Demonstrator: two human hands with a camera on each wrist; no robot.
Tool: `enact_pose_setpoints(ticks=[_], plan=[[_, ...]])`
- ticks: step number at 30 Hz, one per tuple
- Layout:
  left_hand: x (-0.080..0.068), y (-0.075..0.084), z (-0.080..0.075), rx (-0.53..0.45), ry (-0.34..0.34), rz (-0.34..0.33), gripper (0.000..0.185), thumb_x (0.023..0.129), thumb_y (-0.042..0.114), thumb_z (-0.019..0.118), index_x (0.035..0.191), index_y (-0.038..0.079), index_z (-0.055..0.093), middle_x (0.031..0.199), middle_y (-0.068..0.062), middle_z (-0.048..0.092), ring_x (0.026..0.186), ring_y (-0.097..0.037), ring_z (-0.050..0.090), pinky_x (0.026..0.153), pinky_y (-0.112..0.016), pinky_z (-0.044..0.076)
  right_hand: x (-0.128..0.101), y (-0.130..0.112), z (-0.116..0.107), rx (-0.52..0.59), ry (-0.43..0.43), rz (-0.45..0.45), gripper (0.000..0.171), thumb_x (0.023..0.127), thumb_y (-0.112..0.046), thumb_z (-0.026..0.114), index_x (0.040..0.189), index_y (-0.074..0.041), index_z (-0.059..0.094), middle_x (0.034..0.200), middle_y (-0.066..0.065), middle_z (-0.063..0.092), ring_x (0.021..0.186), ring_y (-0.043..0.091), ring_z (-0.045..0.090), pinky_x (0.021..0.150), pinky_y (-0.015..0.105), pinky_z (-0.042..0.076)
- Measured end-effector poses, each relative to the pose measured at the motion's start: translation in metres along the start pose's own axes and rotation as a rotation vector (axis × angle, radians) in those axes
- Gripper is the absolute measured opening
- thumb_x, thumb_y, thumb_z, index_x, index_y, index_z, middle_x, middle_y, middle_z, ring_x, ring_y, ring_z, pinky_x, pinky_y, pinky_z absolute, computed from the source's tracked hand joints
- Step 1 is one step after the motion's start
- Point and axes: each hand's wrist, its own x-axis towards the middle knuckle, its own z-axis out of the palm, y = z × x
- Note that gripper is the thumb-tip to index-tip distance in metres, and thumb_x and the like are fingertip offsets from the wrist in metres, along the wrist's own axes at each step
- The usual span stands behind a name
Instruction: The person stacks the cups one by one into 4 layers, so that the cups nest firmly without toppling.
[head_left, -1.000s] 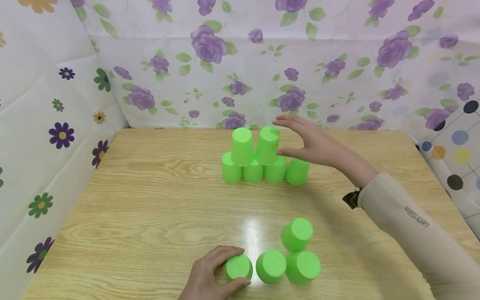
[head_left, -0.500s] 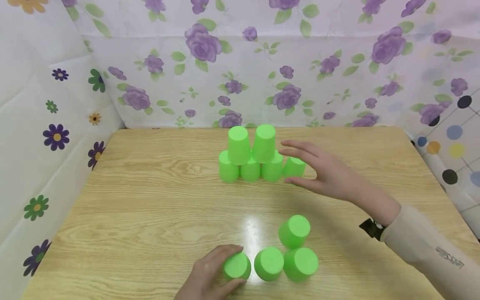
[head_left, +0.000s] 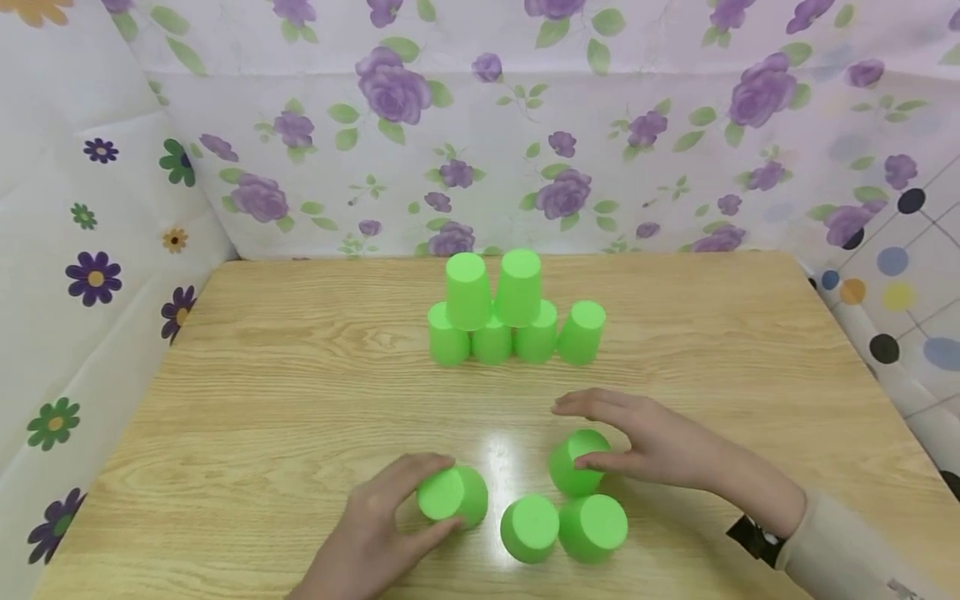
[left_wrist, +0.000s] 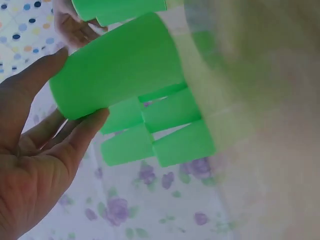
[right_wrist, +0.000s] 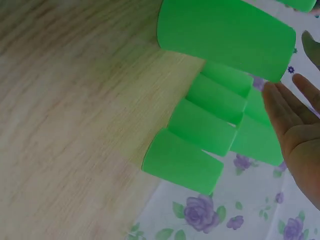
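Observation:
My left hand (head_left: 375, 517) grips an upside-down green plastic cup (head_left: 459, 497) between thumb and fingers; the cup leans left in the head view. The left wrist view shows thumb and fingertips at the narrow end of this cup (left_wrist: 120, 65). Over a second upside-down cup (head_left: 564, 468) reaches my right hand (head_left: 652, 442), thumb and fingers spread around its top. In the right wrist view, the fingertips (right_wrist: 272, 92) are right at that cup's base edge, the thumb apart from it. Nearer me stand two more cups, a left one (head_left: 529, 528) and a right one (head_left: 593, 528).
Farther back, a row of upside-down cups (head_left: 448, 340) carries two cups (head_left: 468, 293) on top; the row's rightmost cup (head_left: 581, 333) has none above it. The wooden table (head_left: 300, 375) ends at a flowered cloth (head_left: 322, 175) behind and patterned cloths at both sides.
My right hand has come back from the stacked cups to the near group. My left hand has moved slightly away from me and left, tilting its cup, which stood upright before.

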Motion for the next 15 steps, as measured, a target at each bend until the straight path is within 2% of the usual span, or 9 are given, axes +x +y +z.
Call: enact_pose_setpoints(ticks=[6, 11, 15], plan=[[0.033, 0.004, -0.025, -0.008, 0.049, -0.015, 0.053, 0.067, 0.012, 0.083, 0.115, 0.007, 0.062, 0.109, -0.003, 0.064, 0.098, -0.017, 0.063, 0.083, -0.017, 0.051, -0.008, -0.001, 0.007, 0.008, -0.024, 0.007, 0.045, 0.087, -0.037, 0.064, 0.129, -0.025, 0.051, 0.129, -0.004, 0.054, 0.116, 0.014, 0.054, 0.092, 0.036, 0.049], [0.066, 0.009, -0.04, -0.024, 0.106, 0.052, 0.049, 0.067, 0.014, 0.083, 0.111, 0.004, 0.063, 0.107, -0.006, 0.066, 0.096, -0.018, 0.063, 0.079, -0.014, 0.051, -0.014, -0.001, 0.01, -0.016, -0.022, -0.001, 0.044, 0.087, -0.038, 0.064, 0.128, -0.024, 0.054, 0.129, -0.005, 0.055, 0.117, 0.015, 0.054, 0.093, 0.037, 0.049], [0.093, 0.015, -0.043, -0.07, 0.119, 0.111, 0.049, 0.066, 0.014, 0.084, 0.109, 0.005, 0.064, 0.105, -0.005, 0.066, 0.093, -0.015, 0.063, 0.075, -0.015, 0.052, -0.017, 0.001, 0.012, -0.02, -0.025, -0.011, 0.044, 0.088, -0.036, 0.063, 0.129, -0.021, 0.054, 0.129, -0.005, 0.055, 0.117, 0.014, 0.053, 0.093, 0.036, 0.049]])
